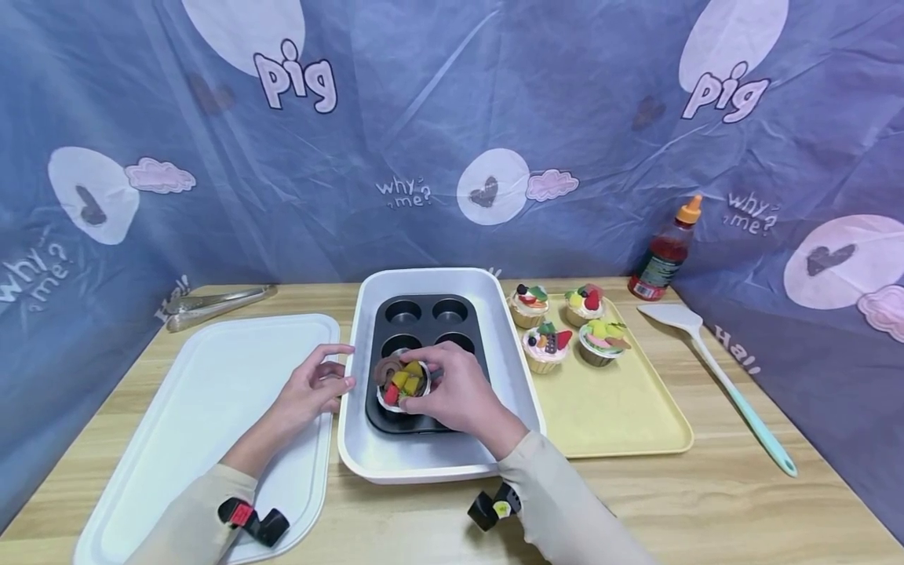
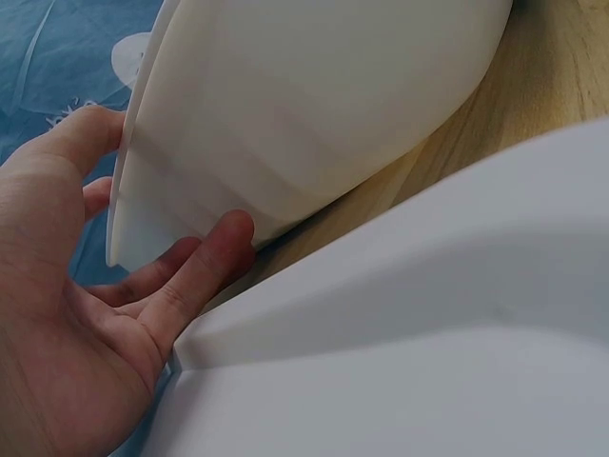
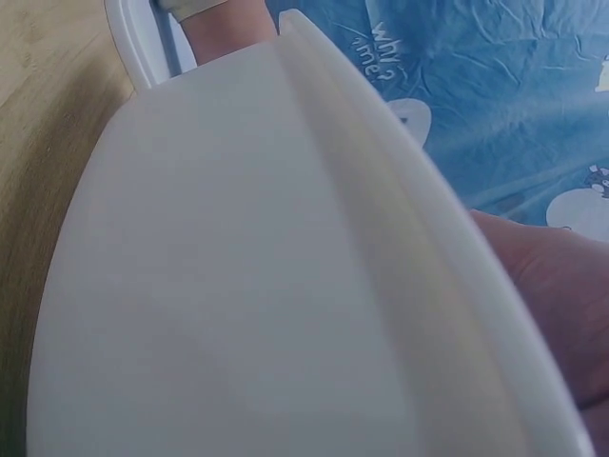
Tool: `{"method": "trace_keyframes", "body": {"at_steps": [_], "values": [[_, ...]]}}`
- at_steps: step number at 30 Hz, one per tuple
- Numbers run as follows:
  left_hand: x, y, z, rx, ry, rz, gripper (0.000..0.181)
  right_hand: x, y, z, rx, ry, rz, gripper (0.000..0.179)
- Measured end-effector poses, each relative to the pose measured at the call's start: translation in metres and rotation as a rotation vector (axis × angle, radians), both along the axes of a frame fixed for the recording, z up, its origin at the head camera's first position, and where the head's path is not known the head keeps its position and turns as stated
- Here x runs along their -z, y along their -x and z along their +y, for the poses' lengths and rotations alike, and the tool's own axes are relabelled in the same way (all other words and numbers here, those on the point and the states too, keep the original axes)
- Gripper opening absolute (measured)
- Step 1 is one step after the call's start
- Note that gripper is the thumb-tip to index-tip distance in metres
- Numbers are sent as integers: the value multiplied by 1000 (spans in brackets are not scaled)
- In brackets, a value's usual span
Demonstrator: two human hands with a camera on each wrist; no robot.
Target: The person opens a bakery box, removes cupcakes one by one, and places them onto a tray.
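Observation:
In the head view my right hand [image 1: 455, 388] pinches a cupcake [image 1: 404, 380] topped with yellow chunks, a red piece and a brown swirl. It is at the front left of a black muffin tin [image 1: 426, 308]; whether it touches the tin cannot be told. The tin lies inside a deep white tray [image 1: 357, 314]. My left hand [image 1: 311, 386] is at that tray's left rim; the left wrist view shows its fingers [image 2: 224, 248] on both sides of the wall. From the right wrist, the tray wall [image 3: 219, 248] hides the cupcake and most of the hand.
A white flat tray [image 1: 212, 408] lies left, with metal tongs [image 1: 219, 306] behind. On the right, a yellow tray [image 1: 614, 416] bears several cupcakes [image 1: 544, 349]. Beyond it are a sauce bottle [image 1: 662, 259] and a spatula [image 1: 734, 388]. Patterned blue cloth [image 1: 424, 102] hangs behind.

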State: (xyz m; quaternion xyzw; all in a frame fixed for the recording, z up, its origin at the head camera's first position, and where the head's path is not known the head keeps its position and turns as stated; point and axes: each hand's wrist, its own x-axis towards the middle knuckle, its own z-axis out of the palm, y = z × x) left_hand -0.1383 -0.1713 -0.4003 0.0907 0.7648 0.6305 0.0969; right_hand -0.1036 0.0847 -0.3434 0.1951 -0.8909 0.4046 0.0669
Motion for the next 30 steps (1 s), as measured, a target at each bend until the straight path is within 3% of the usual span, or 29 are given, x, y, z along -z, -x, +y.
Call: {"method": "trace_keyframes", "body": {"at_steps": [22,30], "values": [[2,1,1,3,-13,6,53,-3,-2,4,36,30,1,49],[4,2,0,2,-1,10,51,-10,-1,13,56,35,20,49]]}}
